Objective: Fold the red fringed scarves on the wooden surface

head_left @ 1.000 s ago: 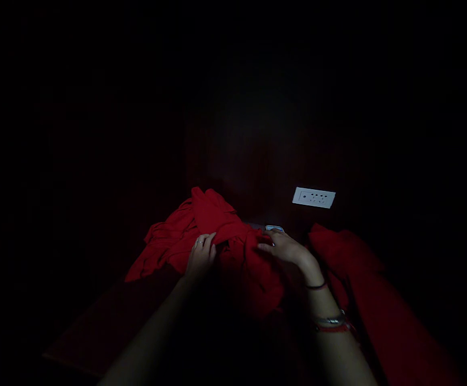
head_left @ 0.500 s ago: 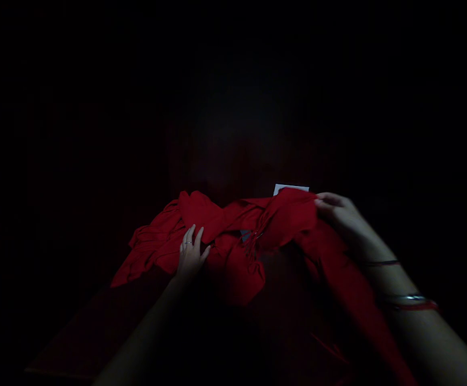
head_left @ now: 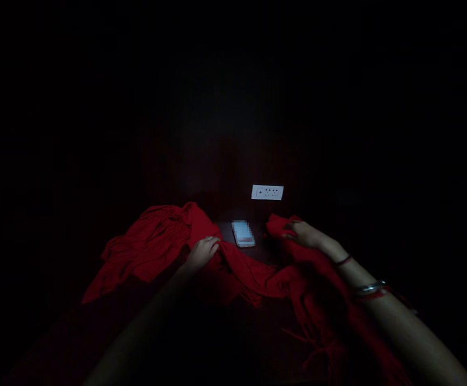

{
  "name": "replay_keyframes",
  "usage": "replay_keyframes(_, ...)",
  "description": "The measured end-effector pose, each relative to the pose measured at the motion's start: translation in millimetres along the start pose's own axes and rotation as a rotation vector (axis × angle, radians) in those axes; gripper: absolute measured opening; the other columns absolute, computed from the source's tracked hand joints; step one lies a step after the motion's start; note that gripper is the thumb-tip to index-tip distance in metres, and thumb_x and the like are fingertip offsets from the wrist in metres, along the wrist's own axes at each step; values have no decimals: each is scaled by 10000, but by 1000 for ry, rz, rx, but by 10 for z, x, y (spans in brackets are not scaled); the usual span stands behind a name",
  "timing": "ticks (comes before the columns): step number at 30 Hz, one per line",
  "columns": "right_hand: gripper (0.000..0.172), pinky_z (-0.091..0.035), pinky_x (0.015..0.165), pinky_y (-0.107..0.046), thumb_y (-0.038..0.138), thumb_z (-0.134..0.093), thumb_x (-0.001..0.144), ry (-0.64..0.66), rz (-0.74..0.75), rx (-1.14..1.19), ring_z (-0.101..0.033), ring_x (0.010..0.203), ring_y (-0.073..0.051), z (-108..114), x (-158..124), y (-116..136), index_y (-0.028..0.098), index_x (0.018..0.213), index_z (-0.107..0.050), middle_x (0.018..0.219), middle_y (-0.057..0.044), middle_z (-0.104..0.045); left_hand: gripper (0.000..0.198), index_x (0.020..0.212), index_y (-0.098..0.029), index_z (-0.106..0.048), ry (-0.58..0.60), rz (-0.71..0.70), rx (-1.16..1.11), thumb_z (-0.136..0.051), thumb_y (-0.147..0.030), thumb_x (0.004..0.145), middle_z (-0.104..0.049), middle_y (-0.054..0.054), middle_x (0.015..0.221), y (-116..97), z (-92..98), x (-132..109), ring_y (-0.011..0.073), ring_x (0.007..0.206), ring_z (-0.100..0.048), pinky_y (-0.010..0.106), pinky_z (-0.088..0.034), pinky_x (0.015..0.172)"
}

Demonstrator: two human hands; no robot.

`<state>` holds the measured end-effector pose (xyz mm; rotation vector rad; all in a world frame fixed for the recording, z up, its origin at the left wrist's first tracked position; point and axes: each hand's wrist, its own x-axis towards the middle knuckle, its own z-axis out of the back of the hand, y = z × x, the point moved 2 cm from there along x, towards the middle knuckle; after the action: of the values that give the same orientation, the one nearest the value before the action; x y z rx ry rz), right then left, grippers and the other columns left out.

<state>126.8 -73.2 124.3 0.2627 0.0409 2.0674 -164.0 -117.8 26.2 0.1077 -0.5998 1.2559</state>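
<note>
Reaching forward over a dark table (head_left: pixel 264 251) – two bare arms, one from each lower side of the view, with red cloth under both hands.

Item: left hand (head_left: pixel 203 253). Back of the hand uppermost, fingers together and bent at the knuckles, pointing forward and to the right. Grasping a gathered fold at the fingertips. Forearm runs diagonally up from the lower left and fades into shadow.

Item: right hand (head_left: pixel 303 235). Held palm down, wrist slightly bent, fingers curled and pointing left over the right-hand part of the cloth. Whether they grip it or merely touch it cannot be told; the fingertips are dark and blurred. Forearm slants in from the lower right corner.

Item: red cloth (head_left: pixel 148 244), rumpled. Broad creased heap to the left, beyond the left hand; a twisted length (head_left: pixel 253 271) sags rightward from that hand across the near side of the table; further folds and loose strings hang at the lower right. Whether it is all one piece cannot be made out.

Item: phone (head_left: pixel 243 234), screen pale and pixelated, lying flat between the hands, apart from both.

Item: white wall socket (head_left: pixel 267 192), behind and above the phone.

Item: on the right arm – dark band (head_left: pixel 343 261), silver bangle (head_left: pixel 370 287), red cord (head_left: pixel 372 296).
</note>
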Motion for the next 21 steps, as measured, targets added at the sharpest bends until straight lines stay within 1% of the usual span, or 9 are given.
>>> replay_keyframes(3, 423, -432, 853, -282, 343, -641, 682, 62, 211, 349, -525, 1062, -219, -409, 78, 578, 191, 1073, -590, 1167, -99, -567, 270, 937, -155, -622, -36, -27, -96, -374, -177, 834, -661, 43, 961, -271, 205, 101, 146, 901, -595, 239, -450, 835)
replay_keyframes(6, 285, -456, 794, -302, 313, -626, 663, 150, 265, 642, -586, 896, -214, -648, 141, 908, 209, 929, -635, 939, -37, -656, 253, 915, -165, -628, 5, -68, -144, -391, -206, 834, -661, 32, 922, -461, 398, 90, 153, 876, -594, 254, -448, 836)
replay_keyframes(8, 148, -461, 763, -340, 247, -603, 637, 93, 191, 761, -594, 782, -217, -568, 189, 897, 171, 760, -636, 759, -32, -655, 281, 1035, -175, -595, 30, -83, -71, -435, -273, 825, -627, 58, 1033, -421, 479, 20, 187, 966, -561, 312, -420, 891)
replay_keyframes(12, 183, -474, 741, -320, 182, -537, 645, -131, 65, 1031, -600, 770, -181, 216, 191, 447, 173, 816, -601, 824, -53, -652, 720, 1349, -219, -290, 117, 8, 141, -594, -379, 716, -334, 108, 1386, -88, 454, -71, 294, 1259, -295, 495, -261, 1008)
replay_keyframes(15, 235, -480, 717, -315, 197, -549, 671, -467, -66, 1264, -605, 855, -207, 994, 72, -57, 209, 900, -601, 985, -100, -638, 855, 1400, -236, -110, 127, 148, 218, -603, -356, 712, -93, 118, 1472, 30, 284, 52, 322, 1327, -110, 547, -209, 1008)
replay_keyframes(17, 289, -472, 697, -338, 252, -509, 713, -736, -143, 1215, -582, 951, -254, 1367, -39, -348, 206, 986, -593, 1116, -144, -589, 891, 1406, -227, -42, 51, 233, 234, -596, -370, 723, 8, 133, 1476, 4, 144, 204, 325, 1335, -50, 525, -218, 1012)
replay_keyframes(19, 362, -447, 716, -355, 255, -445, 738, -1000, -231, 1015, -550, 1022, -259, 1535, -151, -547, 215, 1080, -558, 1170, -134, -563, 925, 1407, -215, -13, 19, 314, 236, -604, -390, 717, 39, 155, 1470, -37, 0, 339, 337, 1333, -26, 515, -224, 1011)
replay_keyframes(20, 392, -440, 742, -371, 227, -434, 738, -1048, -273, 852, -537, 1043, -262, 1537, -189, -599, 213, 1113, -544, 1174, -133, -559, 937, 1408, -216, -16, 46, 347, 231, -616, -389, 708, 23, 165, 1469, -46, -73, 382, 347, 1330, -29, 522, -223, 1009)
replay_keyframes(21, 415, -435, 772, -391, 188, -438, 729, -978, -305, 673, -532, 1049, -268, 1485, -199, -620, 205, 1132, -536, 1164, -137, -563, 940, 1408, -219, -30, 101, 367, 226, -627, -380, 700, -13, 174, 1467, -43, -143, 402, 358, 1327, -44, 533, -219, 1004)
